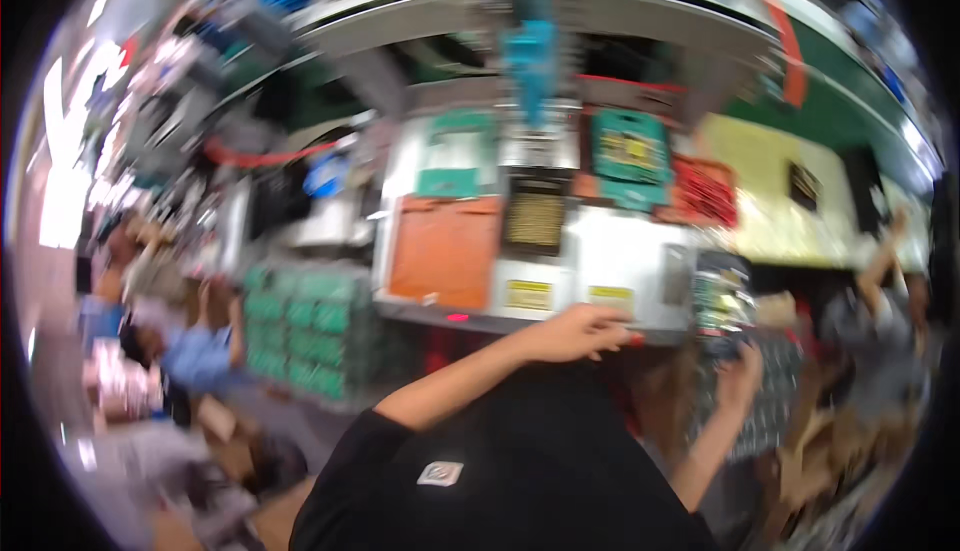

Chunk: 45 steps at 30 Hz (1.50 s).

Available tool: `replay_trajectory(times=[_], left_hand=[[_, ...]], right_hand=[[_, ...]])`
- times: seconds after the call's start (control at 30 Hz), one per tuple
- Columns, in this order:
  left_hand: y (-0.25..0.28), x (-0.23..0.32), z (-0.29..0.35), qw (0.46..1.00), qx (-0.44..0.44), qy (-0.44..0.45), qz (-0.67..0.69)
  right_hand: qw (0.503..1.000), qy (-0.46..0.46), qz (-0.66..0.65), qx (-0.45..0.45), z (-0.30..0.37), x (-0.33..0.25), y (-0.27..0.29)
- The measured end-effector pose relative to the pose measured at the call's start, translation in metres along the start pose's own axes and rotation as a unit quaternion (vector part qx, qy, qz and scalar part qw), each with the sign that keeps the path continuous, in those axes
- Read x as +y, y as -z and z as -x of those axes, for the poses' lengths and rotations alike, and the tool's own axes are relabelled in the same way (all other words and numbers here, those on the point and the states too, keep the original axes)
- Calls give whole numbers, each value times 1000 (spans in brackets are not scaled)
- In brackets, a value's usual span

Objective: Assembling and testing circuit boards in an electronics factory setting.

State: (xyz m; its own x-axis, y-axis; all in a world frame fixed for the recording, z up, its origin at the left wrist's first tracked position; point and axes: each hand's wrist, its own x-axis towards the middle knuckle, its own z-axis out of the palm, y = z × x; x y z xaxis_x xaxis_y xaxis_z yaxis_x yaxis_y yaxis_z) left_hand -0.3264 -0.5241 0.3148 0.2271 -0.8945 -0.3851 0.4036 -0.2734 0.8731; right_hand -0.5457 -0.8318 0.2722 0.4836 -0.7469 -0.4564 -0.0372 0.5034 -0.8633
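Note:
My left hand (580,333) is over the front edge of the white machine bed (622,251), its fingers loosely spread and nothing in them. Its fingertips are near a small red button (635,338); touching or apart I cannot tell. To the right, my right hand (738,379) grips the near end of a dark rectangular piece with a shiny, board-like face (722,296); blur hides its details. That piece is above the far end of a dark tray with a grid of pockets (765,401).
A blue machine head (530,66) hangs over a dark block with brass-coloured rows (534,219). Around it are an orange plate (443,251), a green fixture (630,156) and a red tray (704,191). Green stacked trays (300,326) stand left. People (200,351) work at both sides.

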Motion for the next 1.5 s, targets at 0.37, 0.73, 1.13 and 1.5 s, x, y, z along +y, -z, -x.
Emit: replay_trajectory(times=[0.37, 0.73, 1.13, 1.5], left_hand=[[48, 2, 54, 957, 252, -139, -45], [285, -107, 242, 547, 790, -94, -259], [455, -195, 392, 472, 779, 175, -375], [283, -117, 403, 499, 770, 18, -397]], right_hand=[[993, -63, -94, -43, -379, -27, 96], [976, 161, -142, 27, -326, -4, 147], [958, 143, 71, 238, -143, -39, 125], [952, 167, 50, 251, -31, 5, 55]])
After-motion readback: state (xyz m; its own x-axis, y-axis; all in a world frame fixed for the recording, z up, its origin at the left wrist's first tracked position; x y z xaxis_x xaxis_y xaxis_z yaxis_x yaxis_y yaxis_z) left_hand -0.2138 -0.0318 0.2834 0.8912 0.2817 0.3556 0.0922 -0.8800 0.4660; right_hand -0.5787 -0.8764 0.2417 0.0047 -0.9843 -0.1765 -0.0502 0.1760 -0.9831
